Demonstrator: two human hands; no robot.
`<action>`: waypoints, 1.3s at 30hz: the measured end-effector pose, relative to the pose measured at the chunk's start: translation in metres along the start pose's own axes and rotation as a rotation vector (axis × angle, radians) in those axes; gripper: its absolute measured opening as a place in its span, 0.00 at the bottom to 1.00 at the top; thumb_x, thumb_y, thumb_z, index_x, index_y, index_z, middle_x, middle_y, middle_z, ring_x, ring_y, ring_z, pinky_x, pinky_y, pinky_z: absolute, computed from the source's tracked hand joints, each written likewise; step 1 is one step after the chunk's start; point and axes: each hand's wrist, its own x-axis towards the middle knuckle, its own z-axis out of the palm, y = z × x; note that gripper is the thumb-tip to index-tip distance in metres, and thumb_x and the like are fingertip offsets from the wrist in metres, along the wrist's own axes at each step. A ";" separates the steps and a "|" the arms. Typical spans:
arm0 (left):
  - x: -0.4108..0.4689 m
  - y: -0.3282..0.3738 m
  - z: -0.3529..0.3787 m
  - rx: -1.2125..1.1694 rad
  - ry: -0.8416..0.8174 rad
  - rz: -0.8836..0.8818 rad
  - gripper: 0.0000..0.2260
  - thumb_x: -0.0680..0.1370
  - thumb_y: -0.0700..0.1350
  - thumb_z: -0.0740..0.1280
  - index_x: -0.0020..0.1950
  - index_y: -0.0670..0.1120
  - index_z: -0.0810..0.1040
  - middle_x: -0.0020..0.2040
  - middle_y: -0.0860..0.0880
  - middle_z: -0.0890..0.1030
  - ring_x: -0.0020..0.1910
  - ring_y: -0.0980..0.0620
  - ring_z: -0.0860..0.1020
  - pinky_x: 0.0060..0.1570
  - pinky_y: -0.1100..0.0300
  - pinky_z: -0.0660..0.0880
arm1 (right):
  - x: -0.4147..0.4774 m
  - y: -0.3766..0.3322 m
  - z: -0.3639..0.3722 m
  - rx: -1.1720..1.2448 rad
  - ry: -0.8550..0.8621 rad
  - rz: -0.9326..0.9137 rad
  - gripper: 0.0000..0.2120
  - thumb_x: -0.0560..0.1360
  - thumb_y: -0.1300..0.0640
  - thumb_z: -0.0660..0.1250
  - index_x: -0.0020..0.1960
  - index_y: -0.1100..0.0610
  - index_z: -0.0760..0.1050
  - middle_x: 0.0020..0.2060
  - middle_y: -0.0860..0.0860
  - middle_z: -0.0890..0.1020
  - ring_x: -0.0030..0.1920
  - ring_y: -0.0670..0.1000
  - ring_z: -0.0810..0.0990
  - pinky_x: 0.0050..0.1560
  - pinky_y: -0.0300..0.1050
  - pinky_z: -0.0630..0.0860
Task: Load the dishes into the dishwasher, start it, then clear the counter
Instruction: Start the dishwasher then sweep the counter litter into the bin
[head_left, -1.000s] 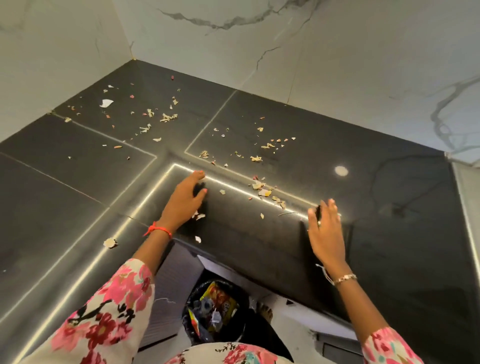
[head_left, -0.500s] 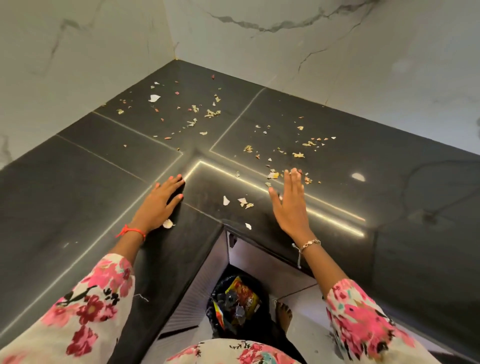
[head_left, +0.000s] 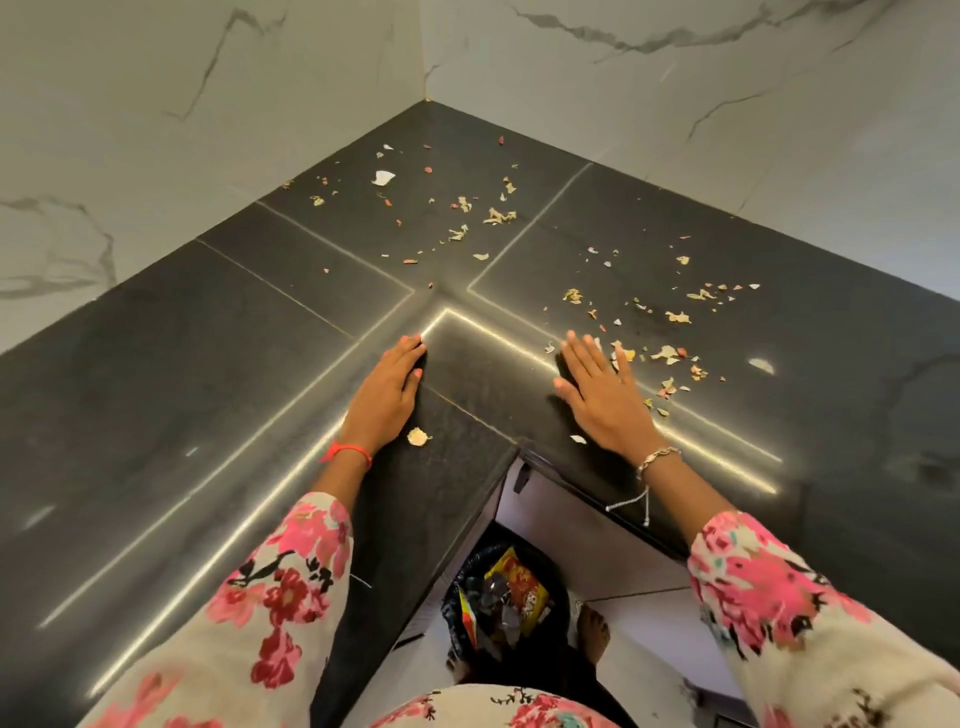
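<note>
A black L-shaped counter (head_left: 218, 395) fills the corner. Small food scraps and peel bits (head_left: 670, 358) lie scattered over it, with more scraps (head_left: 467, 218) toward the back corner. My left hand (head_left: 387, 392) rests flat on the counter near the inner corner, fingers together, holding nothing. One pale scrap (head_left: 418, 436) lies beside its wrist. My right hand (head_left: 602, 397) lies flat with fingers spread, its edge against the scraps on its right. A white bit (head_left: 578, 439) sits by its heel.
A bin lined with a black bag (head_left: 501, 603) stands on the floor under the counter's inner corner, holding wrappers. Marble walls (head_left: 675, 104) close the counter on two sides. A bare foot (head_left: 592, 631) is beside the bin.
My right hand has moved left along the counter toward the inner corner, pushing scraps. My left hand slid slightly toward the corner. The view swung toward the wall corner.
</note>
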 end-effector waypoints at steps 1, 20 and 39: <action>0.000 -0.001 0.000 0.002 0.006 -0.007 0.18 0.81 0.38 0.57 0.71 0.41 0.66 0.73 0.47 0.64 0.74 0.54 0.57 0.72 0.63 0.46 | -0.001 -0.009 -0.001 0.041 0.034 -0.041 0.31 0.78 0.40 0.39 0.76 0.53 0.46 0.76 0.47 0.48 0.75 0.45 0.42 0.73 0.49 0.34; -0.005 0.004 0.000 -0.083 0.083 -0.007 0.16 0.78 0.34 0.58 0.66 0.40 0.73 0.70 0.46 0.68 0.72 0.50 0.63 0.71 0.63 0.51 | -0.008 -0.015 0.002 -0.014 -0.004 -0.044 0.39 0.72 0.31 0.33 0.76 0.52 0.41 0.75 0.46 0.40 0.74 0.45 0.36 0.73 0.48 0.35; 0.107 0.060 0.066 -0.011 -0.142 0.116 0.18 0.80 0.40 0.58 0.70 0.38 0.67 0.73 0.43 0.63 0.75 0.47 0.57 0.73 0.55 0.51 | 0.022 0.093 -0.021 0.070 0.181 0.264 0.28 0.79 0.40 0.42 0.76 0.49 0.47 0.75 0.43 0.45 0.75 0.44 0.40 0.73 0.50 0.39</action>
